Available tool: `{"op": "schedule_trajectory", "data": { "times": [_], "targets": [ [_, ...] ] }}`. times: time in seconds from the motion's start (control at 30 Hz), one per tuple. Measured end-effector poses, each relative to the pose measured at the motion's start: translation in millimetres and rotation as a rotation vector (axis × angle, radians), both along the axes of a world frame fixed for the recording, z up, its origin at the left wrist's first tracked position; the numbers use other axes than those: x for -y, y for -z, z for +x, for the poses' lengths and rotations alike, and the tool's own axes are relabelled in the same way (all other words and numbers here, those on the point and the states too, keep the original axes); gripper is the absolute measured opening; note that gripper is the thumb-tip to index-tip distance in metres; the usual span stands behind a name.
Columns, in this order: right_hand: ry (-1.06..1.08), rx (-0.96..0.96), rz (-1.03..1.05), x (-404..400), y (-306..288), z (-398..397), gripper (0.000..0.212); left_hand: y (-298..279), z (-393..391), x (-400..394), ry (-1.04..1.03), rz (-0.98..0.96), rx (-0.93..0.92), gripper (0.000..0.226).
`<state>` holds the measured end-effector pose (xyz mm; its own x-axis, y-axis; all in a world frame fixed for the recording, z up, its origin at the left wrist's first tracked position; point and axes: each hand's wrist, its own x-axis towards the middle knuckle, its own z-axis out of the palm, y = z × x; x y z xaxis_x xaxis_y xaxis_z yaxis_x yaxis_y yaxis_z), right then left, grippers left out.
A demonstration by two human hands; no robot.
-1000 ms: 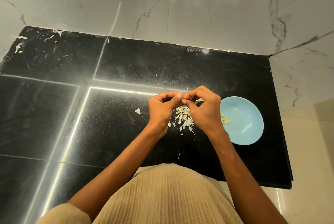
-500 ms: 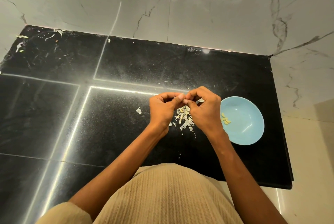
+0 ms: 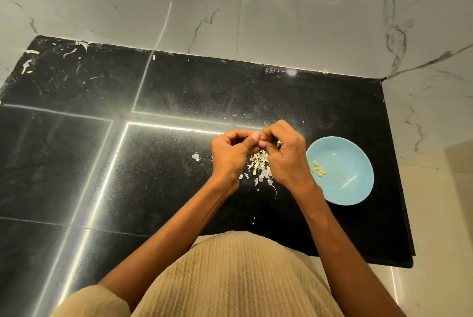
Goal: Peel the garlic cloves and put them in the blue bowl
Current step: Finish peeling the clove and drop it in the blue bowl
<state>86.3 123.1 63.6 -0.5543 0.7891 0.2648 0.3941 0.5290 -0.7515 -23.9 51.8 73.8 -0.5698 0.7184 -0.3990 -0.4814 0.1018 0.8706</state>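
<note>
Looks like we're mid-peel here: the left hand (image 3: 228,153) and the right hand (image 3: 286,154) are brought together above the black counter (image 3: 179,91), fingers curled in and the tips pinching at the same tiny spot between them. I'd guess there's a garlic clove in there, but it's basically hidden by the fingers, so I can't actually tell how much skin is left on it, or which hand is doing the holding and which the picking. Right under the hands is a little heap of peels (image 3: 259,164), pale flakes scattered on the counter, plus one stray bit (image 3: 196,156) off to the left of it. The blue bowl (image 3: 355,188) sits just beside the right hand, on its outer side, resting flat on the counter — inside it are a few peeled cloves (image 3: 318,169), yellowish, clustered near the left wall of the bowl, and the rest of the bowl is bare. So my read: several cloves done, this one in progress. Next move probably needs the last skin pulled off and dropped on the heap, then a short reach right to drop the clove in with the others. I don't see any unpeeled cloves waiting on the counter — could be some under the hands, can't say.
</note>
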Motion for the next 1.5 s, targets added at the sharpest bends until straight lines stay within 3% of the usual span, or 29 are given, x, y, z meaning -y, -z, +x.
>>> {"op": "schedule_trajectory", "data": {
  "times": [0.3,0.6,0.83,1.13,1.33,1.5],
  "targets": [
    [-0.061,-0.014,-0.051,5.7,-1.8,-1.2,0.016,-0.3,-2.3,-1.5,-0.005,0.023,0.096,0.004],
    [0.154,-0.111,-0.198,8.0,-11.2,1.5,0.009,4.2,-4.3,-0.6,-0.033,0.052,0.106,0.005],
    [0.084,-0.121,-0.083,7.2,-9.4,0.8,0.016,4.4,-3.4,-2.3,-0.016,0.045,0.070,0.004],
    [0.081,-0.089,-0.065,4.3,-4.2,0.6,0.008,3.4,-5.0,-2.7,0.138,-0.034,0.205,0.019],
    [0.106,-0.101,-0.120,4.9,-5.5,3.2,0.014,1.0,-5.1,-2.4,0.150,-0.046,0.243,0.016],
    [0.074,-0.097,-0.019,4.7,-0.8,4.0,0.015,-0.9,-2.1,-4.8,0.133,-0.088,0.267,0.018]
  ]
}}
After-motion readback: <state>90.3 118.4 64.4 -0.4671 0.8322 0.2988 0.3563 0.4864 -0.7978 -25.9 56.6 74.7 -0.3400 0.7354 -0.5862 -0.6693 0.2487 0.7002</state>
